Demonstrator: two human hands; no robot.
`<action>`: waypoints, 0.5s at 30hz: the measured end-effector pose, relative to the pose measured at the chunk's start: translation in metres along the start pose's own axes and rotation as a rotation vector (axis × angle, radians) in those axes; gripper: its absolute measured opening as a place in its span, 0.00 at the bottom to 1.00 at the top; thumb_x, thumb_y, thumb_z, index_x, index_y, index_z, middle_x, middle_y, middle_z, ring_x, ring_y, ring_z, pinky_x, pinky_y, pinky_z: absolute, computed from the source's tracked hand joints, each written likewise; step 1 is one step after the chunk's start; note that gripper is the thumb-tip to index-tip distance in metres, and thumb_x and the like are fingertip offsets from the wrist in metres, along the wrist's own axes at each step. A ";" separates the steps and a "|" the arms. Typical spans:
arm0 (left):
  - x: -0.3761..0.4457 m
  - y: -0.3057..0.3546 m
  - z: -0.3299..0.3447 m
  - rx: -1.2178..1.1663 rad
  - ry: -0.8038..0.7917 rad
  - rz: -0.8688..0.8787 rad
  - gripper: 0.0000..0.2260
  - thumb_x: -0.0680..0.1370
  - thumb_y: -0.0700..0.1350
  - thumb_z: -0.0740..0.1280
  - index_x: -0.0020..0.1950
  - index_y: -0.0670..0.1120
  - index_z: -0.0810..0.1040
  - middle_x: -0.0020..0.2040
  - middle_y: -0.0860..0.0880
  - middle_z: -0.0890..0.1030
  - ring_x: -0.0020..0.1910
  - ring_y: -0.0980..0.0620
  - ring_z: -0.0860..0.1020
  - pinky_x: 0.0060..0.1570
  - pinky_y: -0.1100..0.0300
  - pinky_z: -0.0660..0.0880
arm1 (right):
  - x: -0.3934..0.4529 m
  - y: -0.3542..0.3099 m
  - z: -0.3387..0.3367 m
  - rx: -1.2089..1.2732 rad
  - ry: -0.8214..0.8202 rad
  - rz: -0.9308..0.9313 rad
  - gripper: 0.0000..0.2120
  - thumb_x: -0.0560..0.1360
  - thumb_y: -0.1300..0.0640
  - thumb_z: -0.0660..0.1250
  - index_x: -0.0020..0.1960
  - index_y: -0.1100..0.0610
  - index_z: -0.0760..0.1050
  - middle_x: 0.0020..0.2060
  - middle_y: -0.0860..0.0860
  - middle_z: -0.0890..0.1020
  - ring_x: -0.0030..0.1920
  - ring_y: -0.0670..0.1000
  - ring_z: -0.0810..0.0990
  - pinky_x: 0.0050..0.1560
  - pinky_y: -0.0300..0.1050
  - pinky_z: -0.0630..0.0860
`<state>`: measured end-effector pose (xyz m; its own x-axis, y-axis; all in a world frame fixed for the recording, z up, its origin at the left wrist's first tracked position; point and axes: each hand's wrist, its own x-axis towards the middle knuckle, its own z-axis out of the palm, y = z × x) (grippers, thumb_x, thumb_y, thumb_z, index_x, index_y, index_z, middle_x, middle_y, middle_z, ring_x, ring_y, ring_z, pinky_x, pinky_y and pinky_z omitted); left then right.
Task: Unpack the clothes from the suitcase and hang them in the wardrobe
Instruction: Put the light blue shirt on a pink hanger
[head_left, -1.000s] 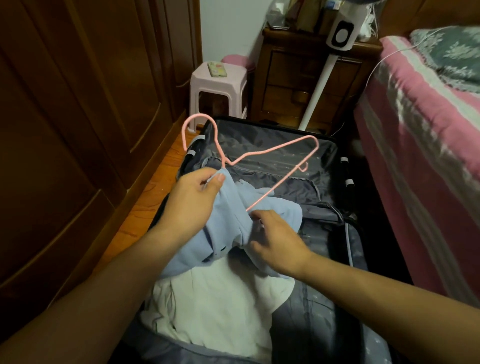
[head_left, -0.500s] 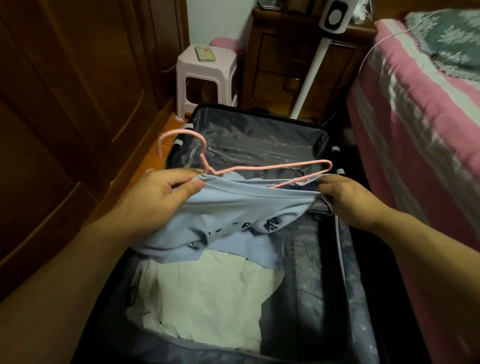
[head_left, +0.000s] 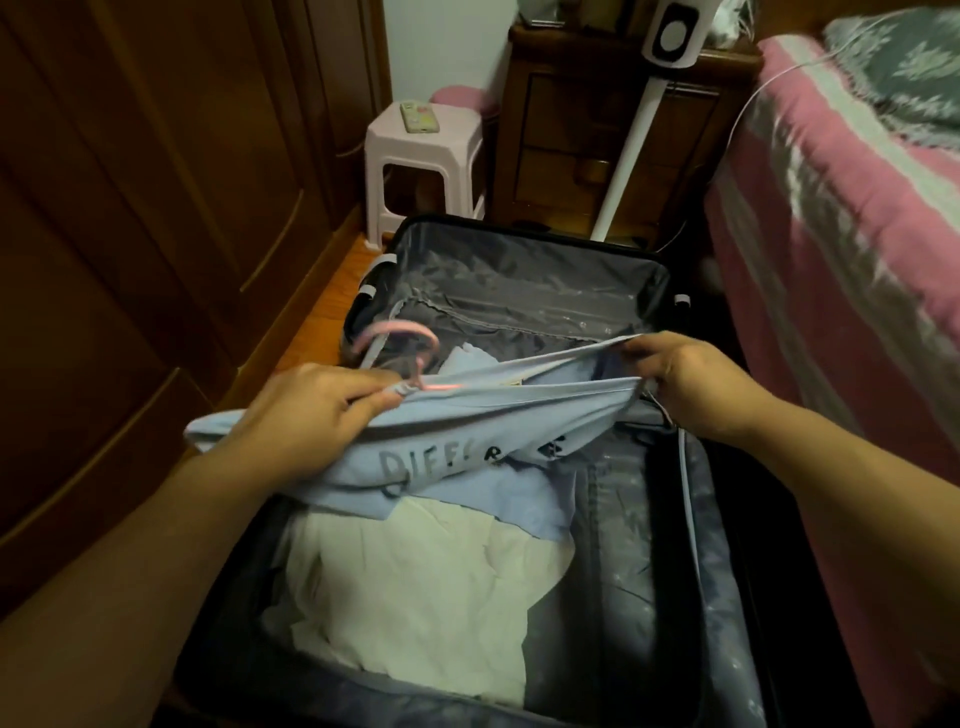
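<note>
Left hand (head_left: 311, 415) pinches the collar end of the light-blue shirt (head_left: 467, 447), thumb and fingers curled round the fabric just below the hook of the pink hanger (head_left: 402, 345); whether it also grips the hanger wire cannot be told. Right hand (head_left: 691, 382) pinches the opp. edge of the same shirt, fingers curled on the cloth, pulling it taut between both hands. Largest items first: dark wooden wardrobe (head_left: 156, 208) fills the left side, doors closed; bed (head_left: 857, 234) w/ pink-and-grey striped cover runs along the right. Suitcase (head_left: 519, 280) lies open on the floor between them, grey lining exposed, far half bare apart from its zipped panel. Shirt is held above the near half of the suitcase, dark printed lettering facing up, lower part draping onto the white garment (head_left: 415, 582) that lies crumpled inside the near half. Hanger shows only hook + a short pink section at the collar; rest is inside the shirt or blurred. Background: wooden nightstand (head_left: 587, 130), white fan stand (head_left: 628, 156) in front of it, pink plastic stool (head_left: 421, 150) beside the wardrobe w/ a remote (head_left: 418, 117) on top.
</note>
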<state>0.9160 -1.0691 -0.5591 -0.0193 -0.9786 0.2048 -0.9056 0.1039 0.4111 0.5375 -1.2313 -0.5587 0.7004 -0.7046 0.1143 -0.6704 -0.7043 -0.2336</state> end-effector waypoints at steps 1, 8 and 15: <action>0.001 0.002 0.003 0.097 -0.020 0.043 0.16 0.80 0.63 0.59 0.60 0.63 0.82 0.51 0.56 0.86 0.46 0.52 0.82 0.38 0.57 0.74 | -0.001 -0.003 -0.006 -0.081 -0.001 0.010 0.19 0.66 0.76 0.68 0.51 0.60 0.85 0.62 0.53 0.80 0.63 0.57 0.78 0.61 0.47 0.78; 0.005 0.019 0.010 -0.051 0.185 -0.034 0.12 0.83 0.53 0.62 0.57 0.51 0.83 0.42 0.50 0.83 0.39 0.50 0.79 0.36 0.53 0.72 | 0.010 -0.107 -0.037 0.046 0.214 -0.195 0.13 0.79 0.53 0.59 0.62 0.54 0.73 0.63 0.51 0.72 0.60 0.51 0.72 0.57 0.43 0.71; 0.006 0.045 -0.007 -0.106 0.251 0.188 0.11 0.83 0.49 0.63 0.54 0.48 0.85 0.45 0.52 0.85 0.42 0.55 0.82 0.43 0.53 0.78 | 0.013 -0.058 -0.003 -0.100 0.021 -0.088 0.14 0.83 0.44 0.49 0.44 0.50 0.64 0.38 0.48 0.72 0.40 0.56 0.74 0.46 0.53 0.70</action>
<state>0.8781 -1.0689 -0.5330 -0.0649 -0.8679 0.4924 -0.8465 0.3092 0.4334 0.5851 -1.2000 -0.5404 0.7532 -0.6404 0.1502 -0.6282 -0.7681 -0.1240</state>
